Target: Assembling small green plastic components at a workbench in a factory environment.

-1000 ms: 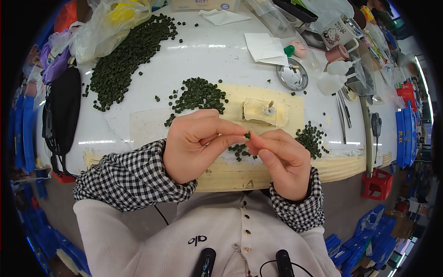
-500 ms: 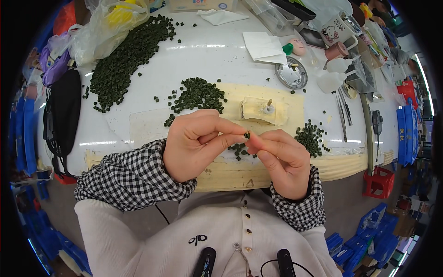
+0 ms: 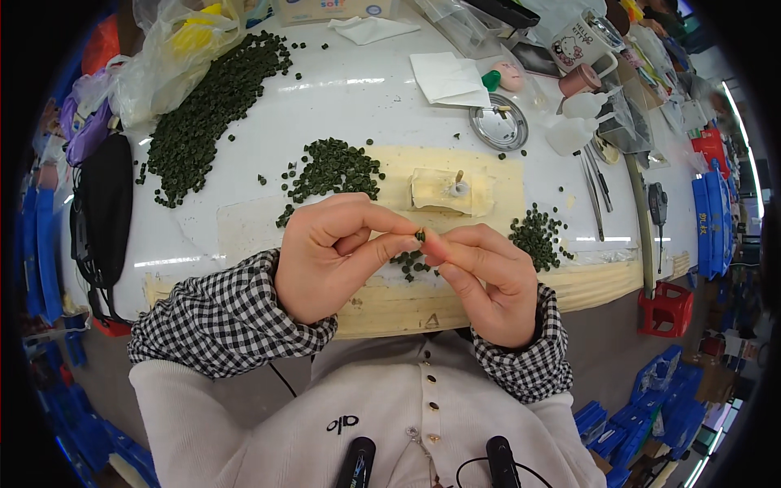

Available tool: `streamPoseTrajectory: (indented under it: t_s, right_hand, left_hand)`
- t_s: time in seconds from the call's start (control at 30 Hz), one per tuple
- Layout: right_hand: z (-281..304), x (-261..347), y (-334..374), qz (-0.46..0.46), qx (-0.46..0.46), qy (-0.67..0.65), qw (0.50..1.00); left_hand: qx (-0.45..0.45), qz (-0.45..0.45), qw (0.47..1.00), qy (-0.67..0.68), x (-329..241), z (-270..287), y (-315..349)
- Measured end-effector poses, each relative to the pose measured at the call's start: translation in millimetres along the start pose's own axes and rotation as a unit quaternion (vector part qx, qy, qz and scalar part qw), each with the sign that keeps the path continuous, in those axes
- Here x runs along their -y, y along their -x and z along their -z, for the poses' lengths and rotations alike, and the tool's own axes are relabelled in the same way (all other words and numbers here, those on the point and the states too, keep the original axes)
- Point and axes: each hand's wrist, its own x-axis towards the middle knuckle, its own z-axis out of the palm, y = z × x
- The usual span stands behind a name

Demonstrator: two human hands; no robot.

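Note:
Over the near edge of the table, my left hand [image 3: 329,256] pinches a small dark green piece [image 3: 420,236] between thumb and forefinger. My right hand [image 3: 492,285] meets it there, a fingertip against the piece and the other fingers curled together. Whether those right fingers hold anything else is hidden. Several similar pieces [image 3: 409,263] lie just below the fingertips. Beyond my hands stands a cream block [image 3: 443,191] with a short peg on top. A middle heap of green pieces [image 3: 335,169] lies past my left hand, and a smaller heap [image 3: 537,237] lies to the right.
A large heap of green pieces [image 3: 203,114] spreads at the far left, beside a plastic bag [image 3: 167,69] and a black pouch [image 3: 104,220]. Toward the right are a round metal dish [image 3: 499,126], white squeeze bottles [image 3: 569,137], tweezers [image 3: 592,199] and a white mug [image 3: 573,47].
The whole table scene shifts slightly leftward in the picture. Both hands stay together at the small green piece, which seems slightly turned between the fingertips.

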Motion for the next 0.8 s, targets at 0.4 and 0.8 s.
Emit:
streamPoseTrajectory:
  t_s: [0.4, 0.8]
  right_hand:
    - [56.8, -21.6, 11.4, -0.046, -0.137, 0.402, 0.904]
    - [49.8, -29.5, 5.8, -0.05, -0.124, 0.429, 0.894]
  left_hand:
    - [0.105, -0.011, 0.988, -0.109, 7.4, -8.9, -0.6]
    - [0.164, 0.209, 0.94, 0.214, 6.5, -3.2, -0.1]
